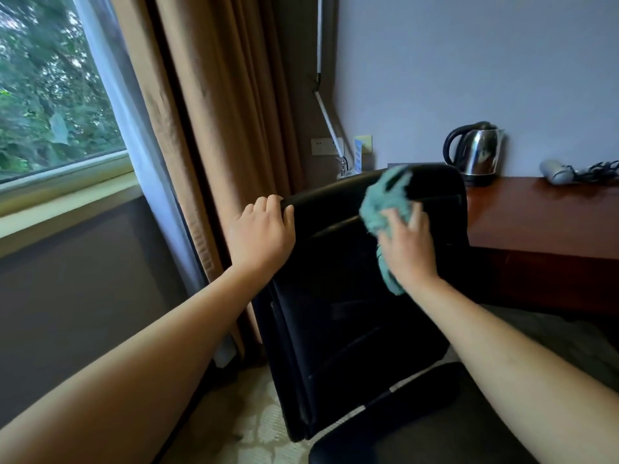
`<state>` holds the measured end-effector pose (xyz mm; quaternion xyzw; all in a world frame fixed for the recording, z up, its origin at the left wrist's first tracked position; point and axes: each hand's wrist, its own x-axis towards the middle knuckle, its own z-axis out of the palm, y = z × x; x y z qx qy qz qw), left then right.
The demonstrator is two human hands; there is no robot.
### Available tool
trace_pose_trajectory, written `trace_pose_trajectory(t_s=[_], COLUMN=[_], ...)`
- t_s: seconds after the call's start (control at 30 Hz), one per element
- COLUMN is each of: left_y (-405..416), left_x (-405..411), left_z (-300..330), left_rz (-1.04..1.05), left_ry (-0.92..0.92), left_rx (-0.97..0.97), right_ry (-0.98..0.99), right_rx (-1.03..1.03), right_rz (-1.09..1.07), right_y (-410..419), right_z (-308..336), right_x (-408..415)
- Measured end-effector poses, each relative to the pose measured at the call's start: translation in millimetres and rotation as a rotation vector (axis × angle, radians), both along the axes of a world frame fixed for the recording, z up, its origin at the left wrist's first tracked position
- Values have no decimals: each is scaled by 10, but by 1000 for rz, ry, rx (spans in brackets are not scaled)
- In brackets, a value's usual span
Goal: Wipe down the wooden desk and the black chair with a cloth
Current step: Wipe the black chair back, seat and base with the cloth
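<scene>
The black chair (341,296) stands in the middle with its backrest facing me. My left hand (261,234) grips the top left edge of the backrest. My right hand (407,246) presses a teal cloth (385,202) against the upper right of the backrest; the cloth is bunched and blurred, and part of it hangs below my palm. The wooden desk (536,216), reddish brown and glossy, runs along the wall to the right, behind the chair.
A steel kettle (475,152) and a grey hair dryer (559,172) with a cord sit on the desk. Tan curtains (217,128) and a window (50,95) are to the left. Wall sockets (326,146) lie behind the chair. Patterned carpet (248,420) lies below.
</scene>
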<state>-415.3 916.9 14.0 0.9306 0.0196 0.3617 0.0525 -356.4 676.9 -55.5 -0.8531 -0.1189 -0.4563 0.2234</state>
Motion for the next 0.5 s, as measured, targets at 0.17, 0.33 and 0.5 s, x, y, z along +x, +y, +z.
trace_pose_trajectory(t_s=[0.17,0.33,0.5], left_y=[37,90,82], left_x=[11,-20,-68], left_z=[175,338,318], left_rz=[-1,-16,-59], left_ry=[226,397,370], left_rx=[-131,-257,-215], right_ry=[159,-9,-217], right_rx=[378,-212,-439], right_rz=[-105,402,583], right_y=[676,1735,1328], right_z=[108,-462,-455], right_x=[-240,-1267,-997])
